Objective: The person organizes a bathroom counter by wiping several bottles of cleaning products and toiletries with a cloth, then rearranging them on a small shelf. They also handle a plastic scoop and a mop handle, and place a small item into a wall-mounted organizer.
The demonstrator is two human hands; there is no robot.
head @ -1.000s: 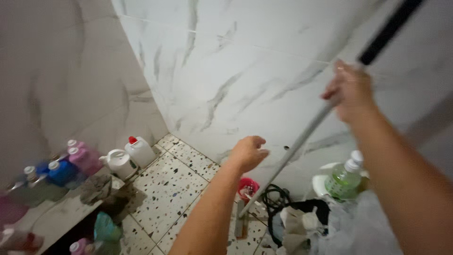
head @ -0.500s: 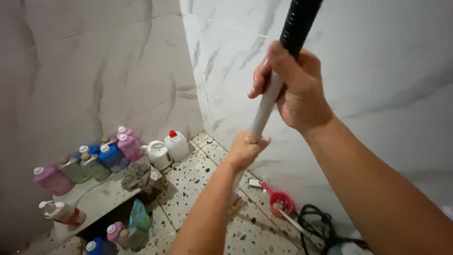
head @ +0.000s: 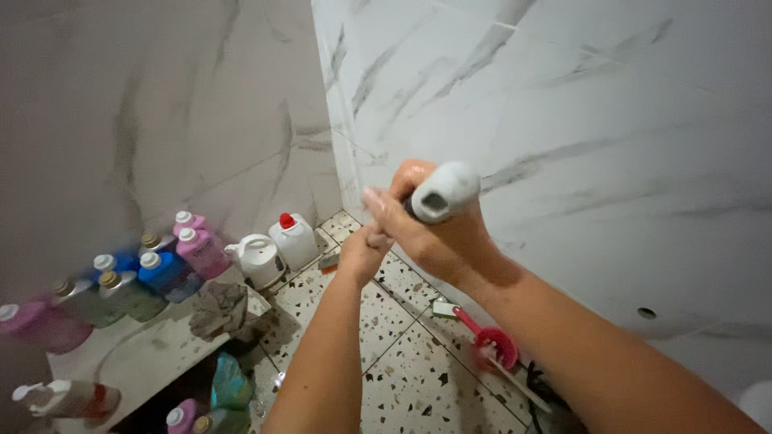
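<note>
At the centre of the frame the right hand (head: 438,233) is wrapped tightly around a grey pole handle (head: 445,191), whose hollow end points toward the camera. Just below and left of it the left hand (head: 363,251) is curled closed on the same handle, touching the right hand. Behind them rise marble-patterned wall tiles (head: 579,104). In the lower left, a low ledge (head: 153,354) carries pink, blue and grey bottles (head: 165,269) and a crumpled rag (head: 221,309). Two white jugs (head: 277,245) stand in the corner on the speckled floor (head: 410,378). A red brush (head: 490,341) lies by the wall at lower right.
</note>
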